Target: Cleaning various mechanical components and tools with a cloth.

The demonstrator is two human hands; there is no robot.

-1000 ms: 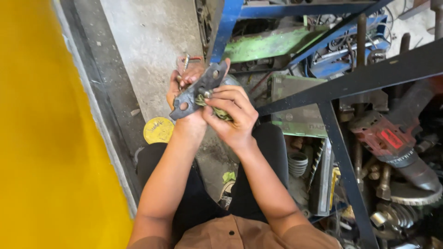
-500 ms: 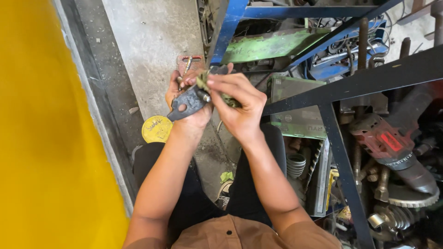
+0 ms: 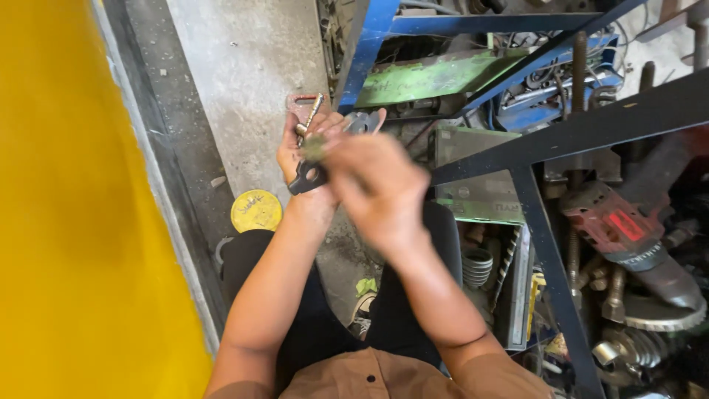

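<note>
My left hand [image 3: 297, 145] holds a flat dark metal bracket [image 3: 309, 176] with a round hole at its lower end, together with a small brass-coloured bolt [image 3: 309, 116] that sticks up between the fingers. My right hand [image 3: 373, 183] is motion-blurred and lies over the bracket's upper part, its fingertips at a small greenish piece [image 3: 315, 146]. Whether it grips that piece I cannot tell. Both hands are raised above my lap.
A yellow wall [image 3: 66, 222] fills the left. A yellow round lid [image 3: 256, 210] lies on the concrete floor. A blue and black metal rack [image 3: 546, 133] at right holds a green plate [image 3: 436, 77], a red power tool [image 3: 628, 229], gears and springs.
My right hand has slid down and to the right across the bracket and is now blurred. My left hand has stayed in place with the bracket and bolt.
</note>
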